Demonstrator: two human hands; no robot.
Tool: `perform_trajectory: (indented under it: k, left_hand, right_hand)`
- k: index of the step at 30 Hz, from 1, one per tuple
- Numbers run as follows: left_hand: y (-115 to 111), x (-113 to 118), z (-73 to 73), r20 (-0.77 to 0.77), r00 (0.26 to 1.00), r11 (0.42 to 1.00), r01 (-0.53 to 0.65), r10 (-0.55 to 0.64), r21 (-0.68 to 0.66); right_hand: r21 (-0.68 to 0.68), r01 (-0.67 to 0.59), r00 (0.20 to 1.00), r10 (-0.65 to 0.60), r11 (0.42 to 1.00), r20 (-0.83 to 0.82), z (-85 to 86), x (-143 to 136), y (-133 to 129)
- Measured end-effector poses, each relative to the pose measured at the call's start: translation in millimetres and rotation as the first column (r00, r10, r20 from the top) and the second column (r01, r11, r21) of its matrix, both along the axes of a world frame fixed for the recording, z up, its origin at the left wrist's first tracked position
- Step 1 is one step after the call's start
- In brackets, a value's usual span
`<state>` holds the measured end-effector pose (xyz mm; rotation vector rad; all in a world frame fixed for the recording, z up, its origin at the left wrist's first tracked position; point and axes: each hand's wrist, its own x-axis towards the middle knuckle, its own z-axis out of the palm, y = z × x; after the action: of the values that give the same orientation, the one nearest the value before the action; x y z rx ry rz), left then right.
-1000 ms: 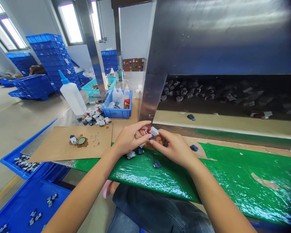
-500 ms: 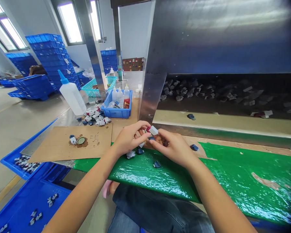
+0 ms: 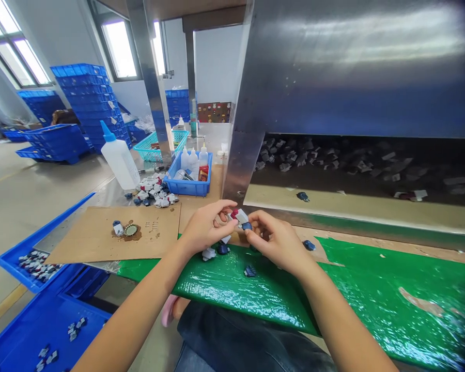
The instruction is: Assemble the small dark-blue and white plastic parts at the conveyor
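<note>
Since the frame half a second ago, the dark-blue piece (image 3: 247, 226) has come up beside the white-and-red piece (image 3: 240, 216), showing more clearly at its lower right, and the whole view has tipped slightly upward. Both pieces sit between the hands, above the far edge of the green cover (image 3: 372, 294), which is the landmark here. Fingers of the left hand (image 3: 209, 225) pinch the red end; those of the right hand (image 3: 273, 235) appear closed on the dark-blue piece, though whether the two pieces touch I cannot tell.

With such small parts held by the tips, a loose pinch or a hard push could make one slip and drop onto the green cover, perhaps mixing with the loose blue piece (image 3: 250, 270) there. Poor alignment is another risk, since fingers hide the meeting faces. Left of the green cover, the round dish (image 3: 130, 230) sits in a wet stain; a careless sleeve could spread it.
</note>
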<state>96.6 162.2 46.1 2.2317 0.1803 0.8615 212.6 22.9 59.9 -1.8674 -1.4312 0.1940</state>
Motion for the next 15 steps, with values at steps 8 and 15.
perform_trajectory:
  k: [8, 15]
  left_hand:
    - [2.0, 0.6, -1.8, 0.027, 0.999, 0.996, 0.030, -0.032, 0.083]
    - [2.0, 0.5, -0.9, 0.035, 0.999, 0.998, 0.021, -0.023, 0.055]
  right_hand:
    - [-0.012, 0.004, 1.000, -0.005, 1.000, -0.009, 1.3, 0.9, -0.8]
    - [-0.007, 0.005, 1.000, -0.005, 1.000, -0.003, 1.6, -0.3, 0.0]
